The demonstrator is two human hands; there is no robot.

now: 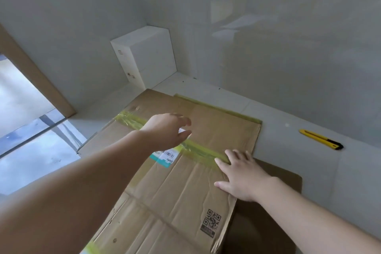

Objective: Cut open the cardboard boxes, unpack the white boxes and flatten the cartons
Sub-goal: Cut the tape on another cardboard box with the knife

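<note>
Brown cardboard, a flattened carton [185, 181] lying on the white floor [288, 109], far edge just short of the wall. Right hand [243, 177] presses flat on it, fingers spread, by the yellow tape strip [198, 150]. Left hand [167, 130] hovers above the tape, fingers relaxed, holding nothing. Two stacked white boxes [148, 55] sit in the corner. Yellow utility knife [321, 139] lies well apart on bare floor. Shipping label [165, 155] and QR code [212, 220], text too small to read.

White floor [299, 171] — flattened cartons [185, 181] lie on it, 2 stacked white boxes [144, 57] in the corner, a yellow utility knife [321, 139] apart.
</note>
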